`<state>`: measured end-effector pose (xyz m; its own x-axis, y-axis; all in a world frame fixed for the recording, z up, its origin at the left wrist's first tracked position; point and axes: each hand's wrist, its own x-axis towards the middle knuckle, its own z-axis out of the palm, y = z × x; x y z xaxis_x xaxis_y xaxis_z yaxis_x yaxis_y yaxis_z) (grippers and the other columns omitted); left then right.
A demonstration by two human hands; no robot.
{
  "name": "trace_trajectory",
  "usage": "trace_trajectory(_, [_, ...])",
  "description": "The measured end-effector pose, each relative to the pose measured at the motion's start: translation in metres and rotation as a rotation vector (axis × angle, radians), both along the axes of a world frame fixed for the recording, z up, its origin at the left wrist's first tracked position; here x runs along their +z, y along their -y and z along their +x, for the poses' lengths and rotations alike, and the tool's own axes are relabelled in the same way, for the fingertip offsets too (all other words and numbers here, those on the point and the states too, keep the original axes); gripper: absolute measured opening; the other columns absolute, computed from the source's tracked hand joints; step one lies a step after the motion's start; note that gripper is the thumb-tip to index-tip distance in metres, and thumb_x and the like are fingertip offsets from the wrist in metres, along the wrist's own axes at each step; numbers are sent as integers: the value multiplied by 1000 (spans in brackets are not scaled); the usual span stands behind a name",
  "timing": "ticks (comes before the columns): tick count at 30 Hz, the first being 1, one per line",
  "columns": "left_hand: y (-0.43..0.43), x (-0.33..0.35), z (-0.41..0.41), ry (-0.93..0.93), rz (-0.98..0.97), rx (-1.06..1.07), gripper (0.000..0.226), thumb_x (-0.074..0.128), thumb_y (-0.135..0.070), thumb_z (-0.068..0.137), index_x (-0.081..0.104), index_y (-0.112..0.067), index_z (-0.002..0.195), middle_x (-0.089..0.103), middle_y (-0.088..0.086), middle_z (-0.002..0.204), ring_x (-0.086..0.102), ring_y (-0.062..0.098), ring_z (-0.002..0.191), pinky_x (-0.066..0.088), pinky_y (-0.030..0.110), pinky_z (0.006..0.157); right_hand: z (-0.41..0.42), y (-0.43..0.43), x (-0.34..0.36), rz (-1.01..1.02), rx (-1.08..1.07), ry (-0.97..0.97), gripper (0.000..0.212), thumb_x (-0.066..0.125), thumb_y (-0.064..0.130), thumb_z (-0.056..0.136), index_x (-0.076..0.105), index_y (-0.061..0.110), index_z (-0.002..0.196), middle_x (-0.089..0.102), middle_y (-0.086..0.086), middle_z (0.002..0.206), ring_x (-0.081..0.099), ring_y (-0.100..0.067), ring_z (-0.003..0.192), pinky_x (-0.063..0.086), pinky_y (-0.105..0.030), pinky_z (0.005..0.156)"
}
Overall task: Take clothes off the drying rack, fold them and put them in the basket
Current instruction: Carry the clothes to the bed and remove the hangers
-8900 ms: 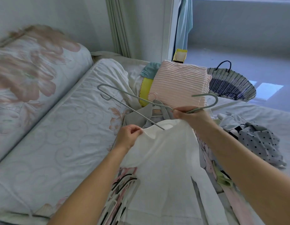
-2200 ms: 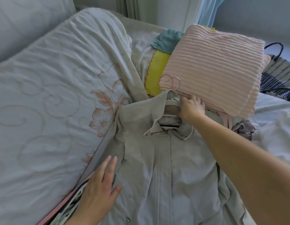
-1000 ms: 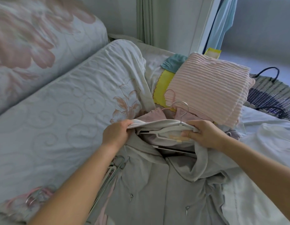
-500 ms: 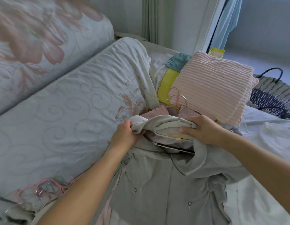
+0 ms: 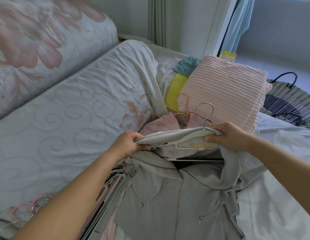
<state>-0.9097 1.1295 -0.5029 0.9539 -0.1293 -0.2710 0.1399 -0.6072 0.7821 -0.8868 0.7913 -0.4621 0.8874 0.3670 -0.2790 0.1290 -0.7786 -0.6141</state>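
A grey jacket (image 5: pixel 176 201) lies on the bed in front of me, its collar still on a white hanger (image 5: pixel 190 141) with a metal hook. My left hand (image 5: pixel 128 142) grips the jacket's left shoulder at the hanger's end. My right hand (image 5: pixel 227 134) holds the hanger and the fabric at its right side. A pink garment (image 5: pixel 161 124) on a pink hanger lies underneath. The woven basket (image 5: pixel 289 103) stands at the far right beyond the bed.
A folded pink ribbed blanket (image 5: pixel 225 90) sits on yellow and teal cloths behind the jacket. Several loose hangers (image 5: pixel 105 191) lie by my left forearm. A white garment (image 5: pixel 280 196) is spread at right. A quilted floral mattress (image 5: pixel 64 122) fills the left.
My left hand has pulled the jacket's shoulder to the left, stretching the fabric flat along the hanger. My right hand keeps its hold on the hanger.
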Motion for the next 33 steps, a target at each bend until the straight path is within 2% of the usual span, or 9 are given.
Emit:
trace_trajectory(3, [-1, -7, -7, 92, -108, 29, 32, 86, -25, 65, 73, -40, 90, 70, -18, 76, 62, -4, 74, 47, 22, 71, -1, 0, 5, 55, -8, -94, 26, 70, 31, 84, 72, 9, 97, 69, -17, 90, 57, -11, 74, 47, -25, 72])
trace_trajectory(7, [1, -18, -17, 643, 135, -58, 58, 66, -43, 80, 46, -30, 133, 62, -11, 99, 60, 7, 87, 51, 26, 72, -2, -1, 7, 158, -102, -183, 65, 73, 64, 60, 74, 10, 96, 72, -13, 88, 62, -12, 75, 51, -31, 75])
trace_trajectory(13, [4, -39, -29, 1072, 326, -333, 32, 54, -5, 86, 51, -21, 114, 42, 10, 132, 56, 27, 98, 53, 38, 71, 1, -1, 8, 225, -115, -321, 55, 75, 62, 54, 73, 17, 86, 74, 3, 74, 67, -14, 75, 54, -24, 70])
trace_trajectory(15, [3, -43, -31, 1057, 320, -250, 29, 52, -6, 89, 53, -22, 114, 43, 9, 134, 57, 28, 101, 52, 41, 77, 2, -2, 7, 242, -121, -350, 74, 78, 74, 40, 73, 16, 87, 75, -3, 80, 69, -15, 74, 56, -26, 69])
trace_trajectory(19, [5, -44, -34, 1062, 349, -111, 35, 45, -9, 96, 54, -28, 124, 39, 14, 139, 49, 34, 117, 45, 43, 96, 4, -5, 11, 325, -162, -416, 35, 74, 48, 60, 73, 20, 80, 74, -3, 79, 70, -13, 70, 55, -23, 63])
trace_trajectory(24, [8, -44, -32, 1178, 383, -364, 19, 51, -11, 97, 58, -21, 111, 38, 14, 138, 48, 33, 119, 49, 45, 90, 2, -2, 7, 349, -160, -481, 93, 85, 71, 23, 74, 11, 93, 75, -12, 88, 71, -21, 76, 58, -28, 67])
trace_trajectory(27, [4, -48, -28, 1022, 344, -220, 21, 44, -18, 98, 54, -17, 116, 39, 13, 144, 51, 31, 121, 49, 45, 91, 2, -1, 5, 385, -172, -491, 99, 86, 71, 19, 73, 10, 96, 74, -13, 90, 71, -21, 77, 58, -28, 68])
trace_trajectory(30, [10, -48, -34, 750, 265, -96, 49, 51, -45, 91, 42, -21, 132, 34, 5, 151, 35, 15, 135, 34, 34, 109, 3, -4, 4, 417, -167, -501, 100, 87, 69, 22, 72, 9, 101, 74, -14, 94, 71, -23, 81, 59, -29, 70])
trace_trajectory(33, [18, -43, -33, 615, 243, -80, 67, 60, -53, 77, 40, -23, 134, 39, -3, 143, 35, 10, 132, 27, 26, 109, 2, -6, 6, 459, -161, -536, 89, 90, 60, 33, 73, 8, 103, 73, -16, 96, 71, -23, 82, 59, -30, 71])
